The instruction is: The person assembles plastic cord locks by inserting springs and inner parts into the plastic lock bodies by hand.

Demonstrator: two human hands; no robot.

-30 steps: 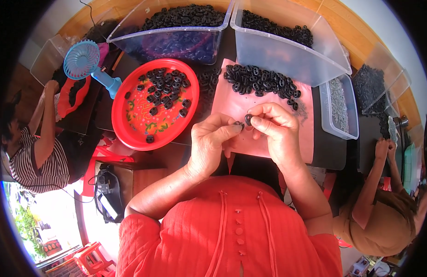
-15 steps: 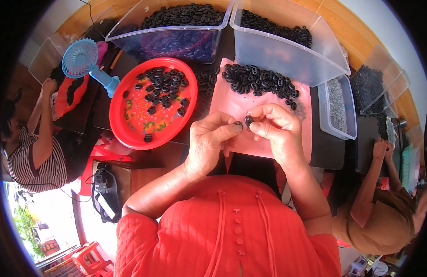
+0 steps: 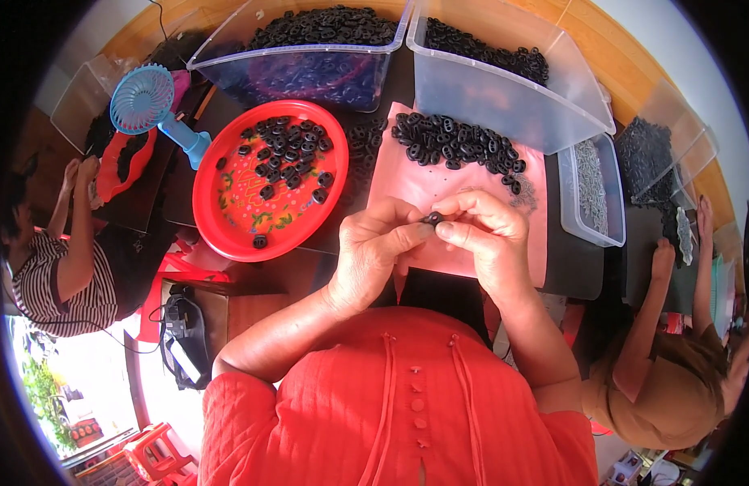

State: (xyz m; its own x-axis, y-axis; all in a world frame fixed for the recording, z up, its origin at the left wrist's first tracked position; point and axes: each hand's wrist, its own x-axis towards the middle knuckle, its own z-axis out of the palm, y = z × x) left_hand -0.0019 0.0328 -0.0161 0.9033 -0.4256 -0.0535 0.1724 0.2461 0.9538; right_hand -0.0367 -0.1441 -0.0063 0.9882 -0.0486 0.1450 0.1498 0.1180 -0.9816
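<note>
"What are the hands doing on your feed?"

"I see the left hand and right hand meeting over the pink sheet. Thumb and fingers of each are pinched on a small black piece between them; I can't tell whether it's one part or two."

"And around them?"

"I have a heap of black pieces along the sheet's far edge, a red tray past its left edge, and a clear bin of silvery parts past its right."
</note>
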